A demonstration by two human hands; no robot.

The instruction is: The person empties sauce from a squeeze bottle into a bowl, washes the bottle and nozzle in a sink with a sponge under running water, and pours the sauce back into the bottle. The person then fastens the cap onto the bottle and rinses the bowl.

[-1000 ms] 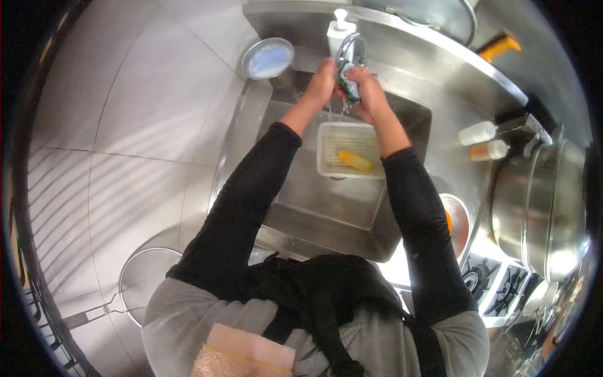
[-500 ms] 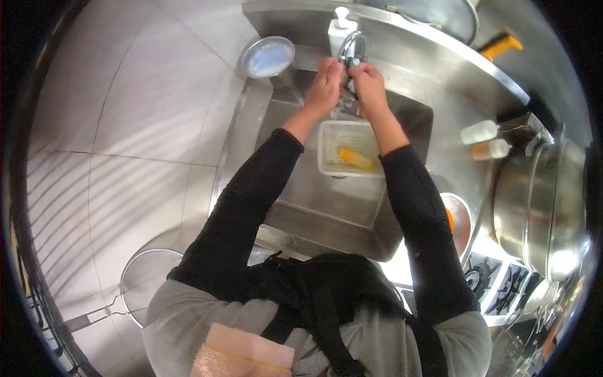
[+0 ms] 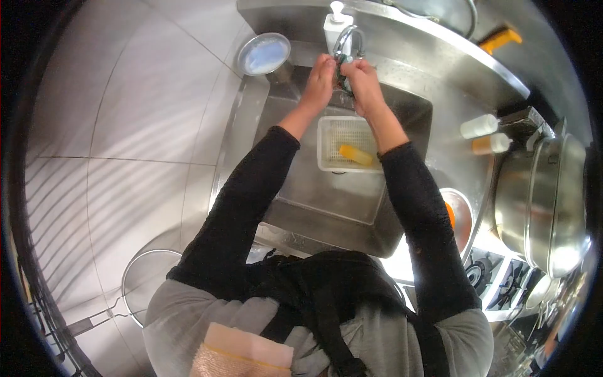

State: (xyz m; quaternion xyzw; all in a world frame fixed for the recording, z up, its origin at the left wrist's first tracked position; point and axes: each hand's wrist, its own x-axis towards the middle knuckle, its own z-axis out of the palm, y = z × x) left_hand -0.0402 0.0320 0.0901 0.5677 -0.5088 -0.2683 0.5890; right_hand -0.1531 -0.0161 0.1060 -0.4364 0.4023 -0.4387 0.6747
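Note:
At the far end of the steel sink (image 3: pixel 326 204), my left hand (image 3: pixel 319 83) and my right hand (image 3: pixel 365 87) are close together under the curved faucet (image 3: pixel 358 32). Fingers of both hands pinch a small dark, greenish item (image 3: pixel 343 80) between them; its kind is too small and blurred to tell. Below my hands, in the sink, sits a white plastic basket (image 3: pixel 321 147). A yellow piece (image 3: pixel 355 155) lies in it. My right forearm hides part of the basket's right side.
A white pump bottle (image 3: pixel 336 30) stands behind the faucet. Left of it is a metal container (image 3: pixel 244 60) with bluish-white contents. Squeeze bottles (image 3: pixel 479 126), a large steel pot (image 3: pixel 515 204) and a stove (image 3: pixel 480 270) are at right. A round strainer (image 3: pixel 151 279) is at lower left.
The view has shifted slightly. Both hands stay under the faucet, having turned a little around the dark greenish item. The basket and yellow piece stay put.

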